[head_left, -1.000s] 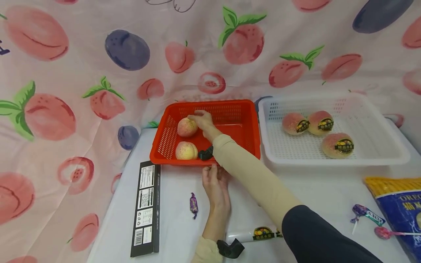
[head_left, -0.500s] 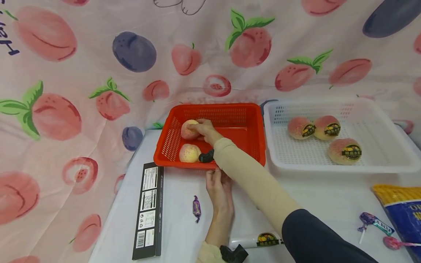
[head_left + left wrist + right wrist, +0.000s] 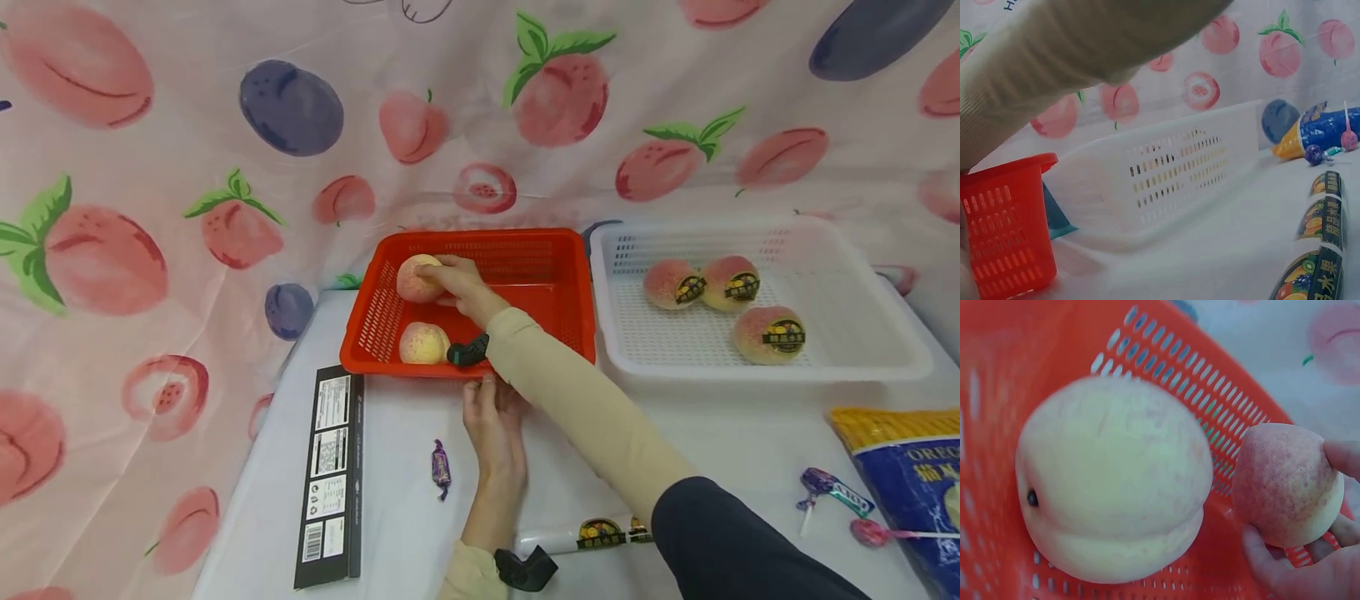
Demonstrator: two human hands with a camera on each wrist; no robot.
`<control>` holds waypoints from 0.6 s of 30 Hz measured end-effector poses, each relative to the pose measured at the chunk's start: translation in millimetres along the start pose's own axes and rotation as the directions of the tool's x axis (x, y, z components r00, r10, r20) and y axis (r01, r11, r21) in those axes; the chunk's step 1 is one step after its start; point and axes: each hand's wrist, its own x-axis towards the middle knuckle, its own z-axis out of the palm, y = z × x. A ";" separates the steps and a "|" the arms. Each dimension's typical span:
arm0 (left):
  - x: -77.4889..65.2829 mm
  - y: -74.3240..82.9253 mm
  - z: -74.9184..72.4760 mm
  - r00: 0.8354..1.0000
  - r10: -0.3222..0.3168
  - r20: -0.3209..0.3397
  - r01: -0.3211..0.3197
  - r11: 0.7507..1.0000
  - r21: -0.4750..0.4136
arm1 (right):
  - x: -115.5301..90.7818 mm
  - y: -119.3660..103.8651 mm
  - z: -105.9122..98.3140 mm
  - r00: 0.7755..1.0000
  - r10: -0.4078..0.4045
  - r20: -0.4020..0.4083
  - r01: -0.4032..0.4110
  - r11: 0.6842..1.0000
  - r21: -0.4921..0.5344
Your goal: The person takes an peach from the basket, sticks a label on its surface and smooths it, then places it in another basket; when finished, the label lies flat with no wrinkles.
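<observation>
In the head view my right hand [image 3: 467, 287] reaches into the red basket [image 3: 450, 372] and grips a peach [image 3: 417, 279] near its back left corner. The right wrist view shows the thumb and fingers around this pink and yellow peach [image 3: 1286, 481], close to the slotted wall. A second peach [image 3: 423, 344] lies in the front left of the basket; its crease and dark stem spot show in the right wrist view. My left hand [image 3: 495, 433] is at the basket's front, fingertips right at the wall under the rim, partly hidden by the right sleeve.
A white basket [image 3: 765, 372] with several peaches, 3 bearing labels visible, stands to the right. On the table lie a long black box [image 3: 330, 479], a purple candy [image 3: 441, 469], a roll of labels [image 3: 577, 534], lollipops [image 3: 870, 532] and a blue-yellow bag [image 3: 911, 475].
My right hand has closed its fingers round the back peach and shifted it slightly left and up. The left hand stays at the basket's front. The head view has swayed a little.
</observation>
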 end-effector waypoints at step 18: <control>-0.3 2.9 -0.7 1.000 0.004 -0.019 -0.003 1.000 0.019 | -80.5 -20.4 -32.8 0.981 -0.191 0.029 0.191 0.981 0.001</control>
